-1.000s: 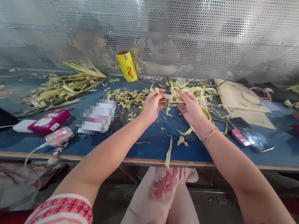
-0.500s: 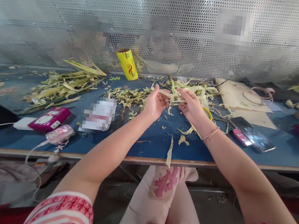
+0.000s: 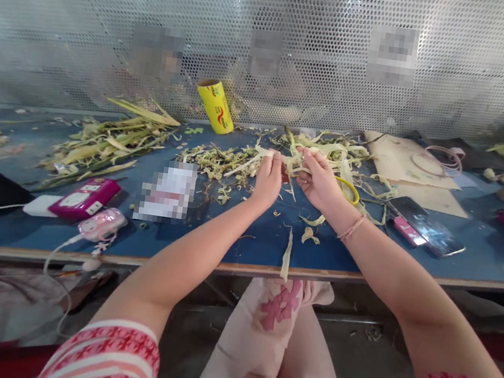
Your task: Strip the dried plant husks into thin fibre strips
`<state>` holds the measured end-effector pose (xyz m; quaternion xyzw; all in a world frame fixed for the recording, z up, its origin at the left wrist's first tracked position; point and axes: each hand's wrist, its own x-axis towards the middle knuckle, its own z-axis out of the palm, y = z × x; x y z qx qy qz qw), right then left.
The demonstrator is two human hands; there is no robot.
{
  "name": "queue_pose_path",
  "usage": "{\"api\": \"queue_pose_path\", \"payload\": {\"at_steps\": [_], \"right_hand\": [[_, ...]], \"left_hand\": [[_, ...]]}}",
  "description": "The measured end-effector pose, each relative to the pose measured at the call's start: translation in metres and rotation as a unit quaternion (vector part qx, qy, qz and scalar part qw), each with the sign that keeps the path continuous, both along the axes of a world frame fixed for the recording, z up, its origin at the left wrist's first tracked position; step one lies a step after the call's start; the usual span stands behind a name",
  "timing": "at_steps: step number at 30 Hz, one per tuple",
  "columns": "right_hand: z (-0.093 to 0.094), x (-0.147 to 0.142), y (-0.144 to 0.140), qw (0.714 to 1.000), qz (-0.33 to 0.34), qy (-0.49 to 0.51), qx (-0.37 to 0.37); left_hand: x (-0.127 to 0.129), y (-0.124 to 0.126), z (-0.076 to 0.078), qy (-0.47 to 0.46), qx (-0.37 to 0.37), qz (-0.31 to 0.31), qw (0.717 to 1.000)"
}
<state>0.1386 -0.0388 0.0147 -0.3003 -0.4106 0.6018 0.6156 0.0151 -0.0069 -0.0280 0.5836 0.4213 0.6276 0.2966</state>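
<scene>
Hands at mid-table in the head view: left hand (image 3: 268,180) pinched on one end of a pale green leaf strip (image 3: 293,168), right hand (image 3: 320,180) closed on the other end, both held just above the blue table (image 3: 254,239) and nearly touching. Judged about midway: heap of shredded trimmings (image 3: 218,162) already lying left of the hands, tangle of longer pale strips (image 3: 332,150) behind the right hand apparently not yet worked, bundle of whole stalks (image 3: 108,144) further left untouched. Loose scraps in front, one strip (image 3: 286,256) hanging over the near table edge. Room tight on the right: yellow ring (image 3: 348,190) just beside the right wrist, phone (image 3: 425,226) near beyond it. More open to the left front, up to a blurred white packet (image 3: 167,193), pink device (image 3: 86,197) and charging cable (image 3: 4,217) near the edge. Perforated metal screen (image 3: 300,45) closing off the far side, yellow roll (image 3: 215,106) leaning at its foot; other people dimly behind it.
</scene>
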Motion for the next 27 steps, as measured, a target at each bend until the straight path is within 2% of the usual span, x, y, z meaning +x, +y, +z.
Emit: {"api": "queue_pose_path", "payload": {"at_steps": [2,9,15,19,27], "right_hand": [[-0.002,-0.001,0.0,1.0,0.004,0.002,0.007],[-0.001,-0.004,-0.006,0.999,0.01,-0.041,0.018],[0.0,-0.001,-0.005,0.997,-0.001,-0.07,0.027],[-0.001,0.002,-0.002,0.997,-0.023,-0.069,0.032],[0.0,0.007,0.004,0.996,-0.072,-0.048,-0.011]], "left_hand": [[0.001,-0.005,0.006,0.0,-0.018,0.032,0.999],[0.006,-0.017,0.021,-0.104,-0.044,0.006,0.994],[-0.002,-0.013,0.022,-0.102,-0.011,-0.002,0.995],[-0.008,-0.004,0.022,-0.112,-0.01,0.016,0.994],[-0.012,-0.003,0.023,-0.111,-0.001,0.031,0.993]]}}
